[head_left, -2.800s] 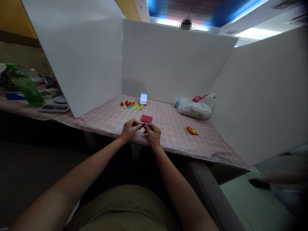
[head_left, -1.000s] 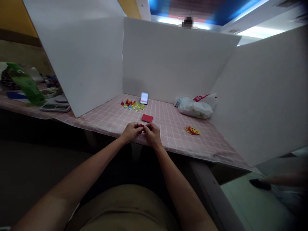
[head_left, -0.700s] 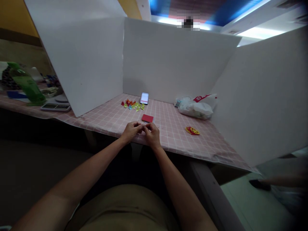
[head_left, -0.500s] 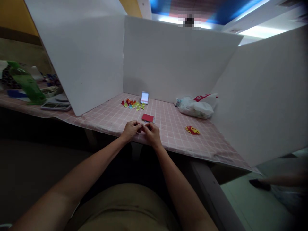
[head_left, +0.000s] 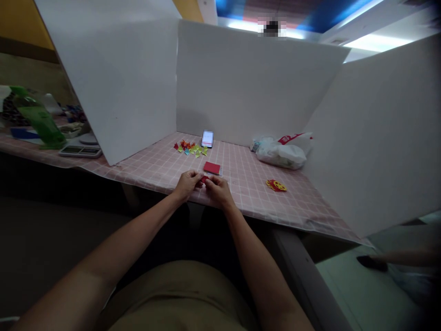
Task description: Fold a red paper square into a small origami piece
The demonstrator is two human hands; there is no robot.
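Between my hands, just above the front edge of the table, is a small folded piece of red paper [head_left: 205, 179]. My left hand [head_left: 188, 185] pinches its left side with thumb and fingers. On the other side, my right hand [head_left: 219, 189] grips it the same way; the fingers partly cover it. Right behind the hands lies a stack of square paper [head_left: 212, 167] with a red sheet on top. Farther back stand several small folded paper figures [head_left: 193, 149] in red, orange, yellow and blue.
A lit phone [head_left: 207, 139] leans at the back. To the right are a white plastic bag [head_left: 280, 154] and red and yellow cut-out shapes [head_left: 276, 185]. White panels [head_left: 255, 87] enclose the table. Outside, left, are a scale [head_left: 81, 151] and green bottle [head_left: 39, 119]; someone's foot [head_left: 372, 263] shows lower right.
My hands have moved slightly apart, and more of the red paper shows between the fingertips. Both still hold it in nearly the same place.
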